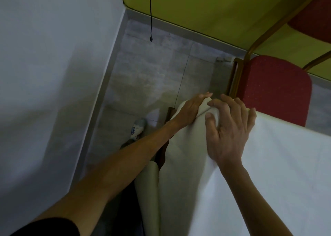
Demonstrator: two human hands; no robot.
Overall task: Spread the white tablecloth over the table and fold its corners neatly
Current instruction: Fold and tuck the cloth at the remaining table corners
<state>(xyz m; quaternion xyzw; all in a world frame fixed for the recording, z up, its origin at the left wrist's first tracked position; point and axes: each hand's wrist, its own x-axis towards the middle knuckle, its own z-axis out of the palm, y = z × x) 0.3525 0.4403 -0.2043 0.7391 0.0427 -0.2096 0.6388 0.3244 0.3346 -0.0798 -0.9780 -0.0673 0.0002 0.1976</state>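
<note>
Looking down on a tight corner of the room: pale wall [44, 56] on the left, yellow-green wall [197, 6] up top, grey tiled floor [152, 71] between them. A black cord [151, 12] dangles down the yellow-green wall. A red chair [274, 89] with a gold frame stands just beyond the tabletop's far edge.

The white tablecloth [277, 173] lies flat across the tabletop, filling the lower right. One edge runs from the corner off to the right, the other comes back toward the person, and the cloth hangs off that left side in a long drape. The corner points away, toward the floor and the chair. Which side is the long one cannot be told from here.

Both hands meet at that corner. The left hand [191, 108] lies flat, fingers straight and together, pressed against the hanging side of the cloth. The right hand [231, 128] sits on top, fingers spread wide, bearing down on a bunched fold. The fingertips of the two hands nearly touch.

Down on the floor, a foot [138, 128] in a patterned shoe shows beside a dark table leg [169, 112].
</note>
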